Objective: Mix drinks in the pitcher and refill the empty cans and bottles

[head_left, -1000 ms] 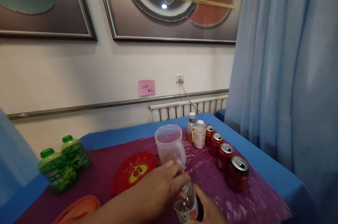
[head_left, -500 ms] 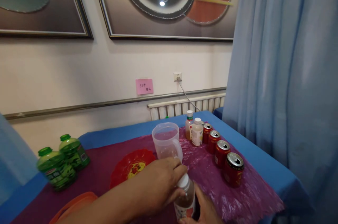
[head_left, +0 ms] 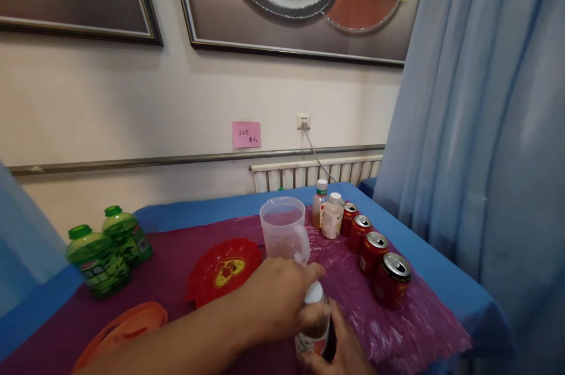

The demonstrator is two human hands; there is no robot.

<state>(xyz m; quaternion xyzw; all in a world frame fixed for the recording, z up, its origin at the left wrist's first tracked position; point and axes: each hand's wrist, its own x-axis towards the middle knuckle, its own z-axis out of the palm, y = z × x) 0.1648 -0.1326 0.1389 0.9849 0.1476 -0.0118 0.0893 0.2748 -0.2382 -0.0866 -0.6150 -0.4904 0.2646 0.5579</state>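
Near the jug (head_left: 282, 228), the partly covered bottle (head_left: 312, 343) is clasped in the right hand's grip (head_left: 345, 344); whether the left hand's grip (head_left: 282, 295) is closed on the white cap (head_left: 313, 294) cannot be told.

Bottle (head_left: 314, 344) partly hidden by left hand (head_left: 289, 292) and right hand (head_left: 343, 348); framed pictures (head_left: 265, 30) cut off by top edge.
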